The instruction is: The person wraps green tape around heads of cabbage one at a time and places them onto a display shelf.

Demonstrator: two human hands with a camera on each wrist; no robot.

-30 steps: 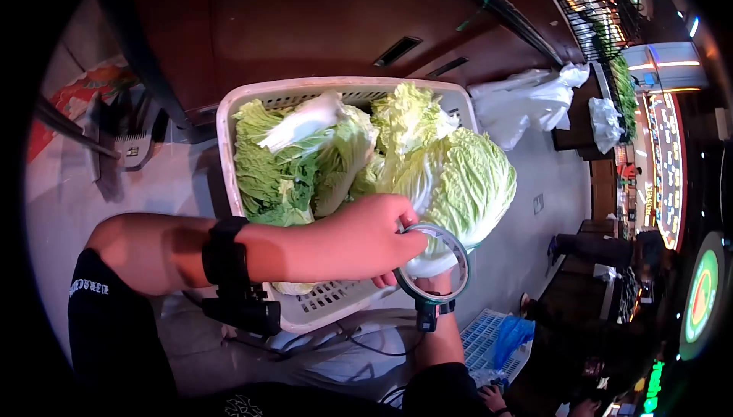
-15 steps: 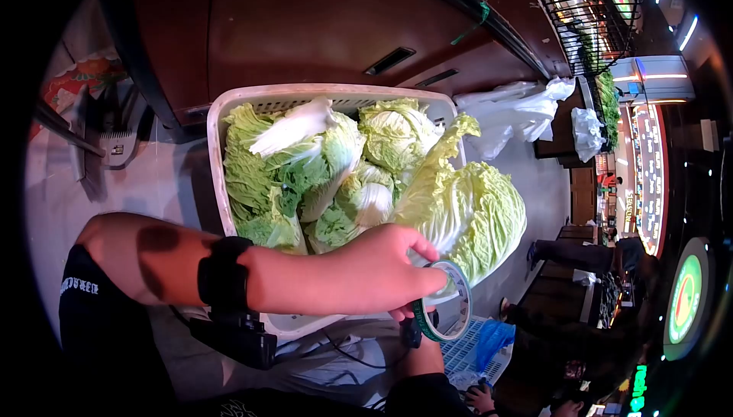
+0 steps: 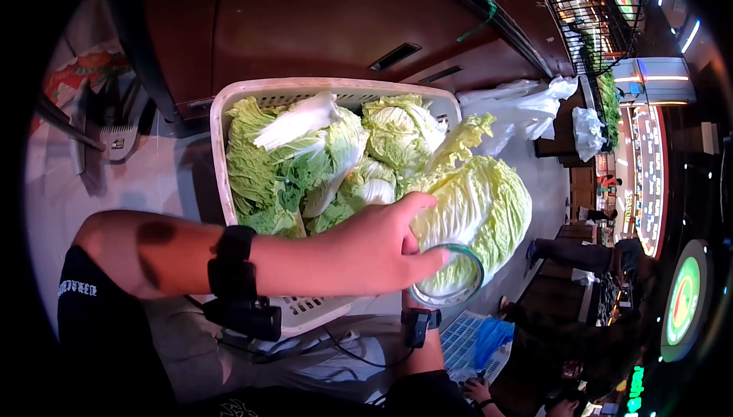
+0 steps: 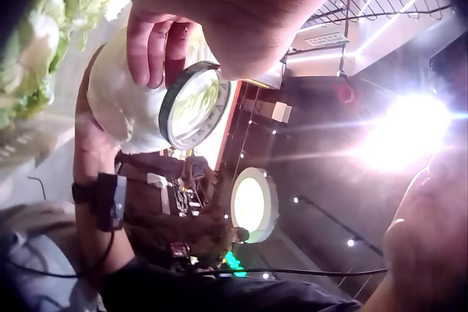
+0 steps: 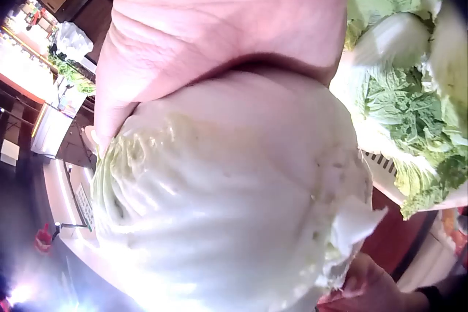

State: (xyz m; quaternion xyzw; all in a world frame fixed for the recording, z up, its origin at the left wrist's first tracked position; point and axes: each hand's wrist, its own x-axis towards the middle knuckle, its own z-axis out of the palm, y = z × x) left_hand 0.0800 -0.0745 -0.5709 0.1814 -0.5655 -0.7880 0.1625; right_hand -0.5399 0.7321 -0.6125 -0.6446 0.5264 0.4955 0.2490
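Note:
Above the right end of a pale plastic crate (image 3: 220,150), a large napa cabbage (image 3: 489,218) is held up, its white base facing me. My right hand (image 5: 227,19) grips the cabbage, palm against the white stem end in the right wrist view; in the head view the cabbage and the left hand mostly hide it. My left hand (image 3: 374,245) holds a roll of tape (image 4: 172,118) at its thumb, the ring overlapping the cabbage base in the head view. Its curled fingers (image 4: 144,52) show beside the ring in the left wrist view.
More napa cabbages (image 3: 401,131) fill the crate. Dark red cabinets (image 3: 305,28) stand behind it, with white plastic bags (image 3: 519,108) to the right. A blue crate (image 3: 462,341) with a blue bag sits lower right. Another person (image 3: 595,333) is at the right.
The held cabbage has moved slightly right and turned. My left hand shifted lower, then back up, its index finger and thumb spreading apart, the tape roll moving with it.

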